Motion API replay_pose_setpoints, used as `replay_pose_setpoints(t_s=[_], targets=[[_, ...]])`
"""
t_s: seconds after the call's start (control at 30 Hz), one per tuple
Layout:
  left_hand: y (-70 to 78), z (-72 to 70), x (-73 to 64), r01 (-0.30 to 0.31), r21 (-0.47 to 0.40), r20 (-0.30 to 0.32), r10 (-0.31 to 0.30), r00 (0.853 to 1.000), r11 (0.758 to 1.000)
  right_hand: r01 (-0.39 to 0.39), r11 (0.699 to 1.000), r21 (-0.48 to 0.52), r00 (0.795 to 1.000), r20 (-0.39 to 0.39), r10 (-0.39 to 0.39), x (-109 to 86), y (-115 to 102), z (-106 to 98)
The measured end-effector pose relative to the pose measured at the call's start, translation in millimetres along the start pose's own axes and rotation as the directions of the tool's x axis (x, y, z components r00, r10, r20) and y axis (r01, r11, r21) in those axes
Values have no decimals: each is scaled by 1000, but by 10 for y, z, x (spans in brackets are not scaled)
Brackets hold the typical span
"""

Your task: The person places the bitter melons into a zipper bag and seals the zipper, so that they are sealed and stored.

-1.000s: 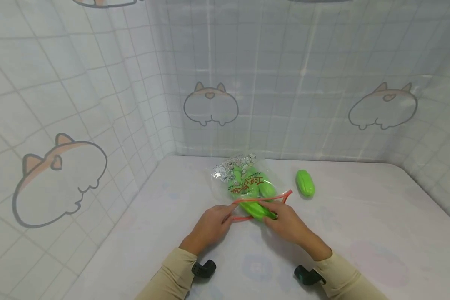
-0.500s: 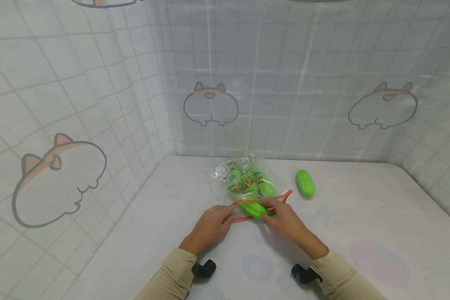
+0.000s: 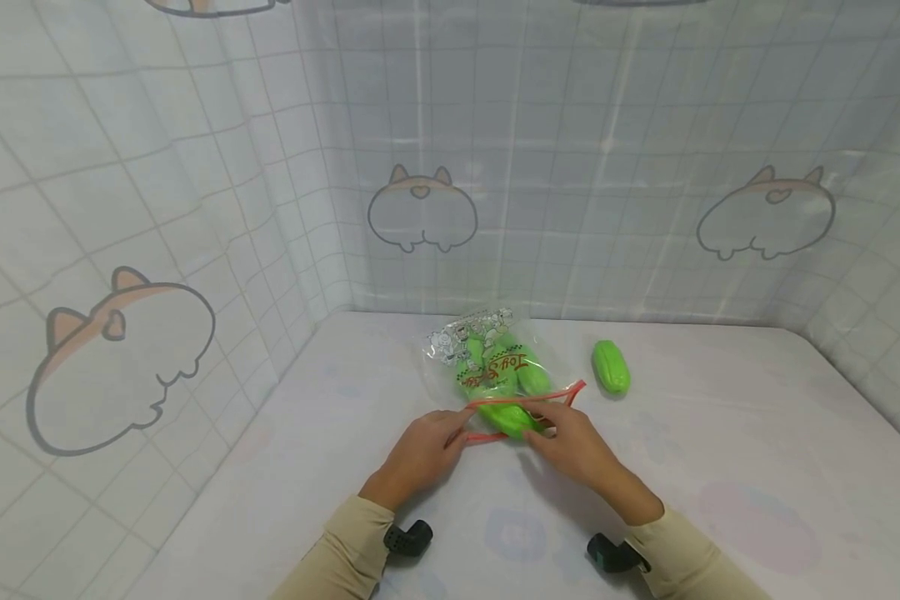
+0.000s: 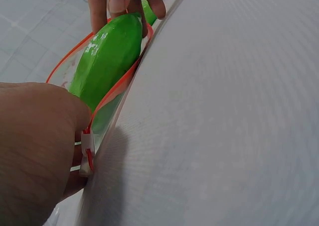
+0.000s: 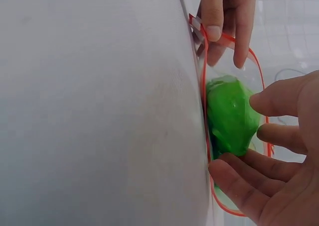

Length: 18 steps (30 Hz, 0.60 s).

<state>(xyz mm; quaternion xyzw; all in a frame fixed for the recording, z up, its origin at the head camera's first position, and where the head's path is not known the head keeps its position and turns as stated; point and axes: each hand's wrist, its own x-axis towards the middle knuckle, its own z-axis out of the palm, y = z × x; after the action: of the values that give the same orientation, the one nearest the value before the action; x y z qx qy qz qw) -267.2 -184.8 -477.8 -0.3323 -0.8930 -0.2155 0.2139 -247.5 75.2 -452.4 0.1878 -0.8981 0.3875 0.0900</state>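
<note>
A clear zip bag (image 3: 438, 379) with a red-edged mouth and printed drawings lies on the table, several green toy vegetables (image 3: 534, 380) showing through it. My left hand (image 3: 422, 454) grips the left corner of the mouth, by a small white slider (image 4: 87, 142). In the mouth lies a glossy, ridged green toy vegetable (image 4: 107, 61), mostly inside the red rim. My right hand (image 3: 570, 446) holds its near end, fingertips curved around it, as the right wrist view shows. The bag's mouth (image 5: 205, 106) gapes around the toy there.
One more green toy vegetable (image 3: 611, 367) lies alone on the white table (image 3: 720, 417), right of the bag. Grid-patterned sheeting (image 3: 570, 167) with cartoon animal drawings stands behind the table and on both sides.
The right hand has moved slightly left and the green toy vegetable has gone deeper into the bag; its dark end, visible earlier, is now hidden. The left hand stays at the rim.
</note>
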Motion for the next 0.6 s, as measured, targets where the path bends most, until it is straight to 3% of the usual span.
replay_pose_setpoints(t_s=[0.13,0.3,0.4,0.6], targets=[[1,4,9,-19,11,-28,20,999,1000,19,1000,0,1000,-13,-19,-56,-15,-39],[4,4,18,-45,32,-63,47,997,998,104,994,31,995,-17,-103,-134,-28,-103],[12,-2,18,-36,33,-58,38,998,999,145,989,32,989,-2,-145,-177,-23,-134],[36,-19,15,-12,25,-40,13,999,1000,144,989,15,988,61,-145,-249,-4,-179]])
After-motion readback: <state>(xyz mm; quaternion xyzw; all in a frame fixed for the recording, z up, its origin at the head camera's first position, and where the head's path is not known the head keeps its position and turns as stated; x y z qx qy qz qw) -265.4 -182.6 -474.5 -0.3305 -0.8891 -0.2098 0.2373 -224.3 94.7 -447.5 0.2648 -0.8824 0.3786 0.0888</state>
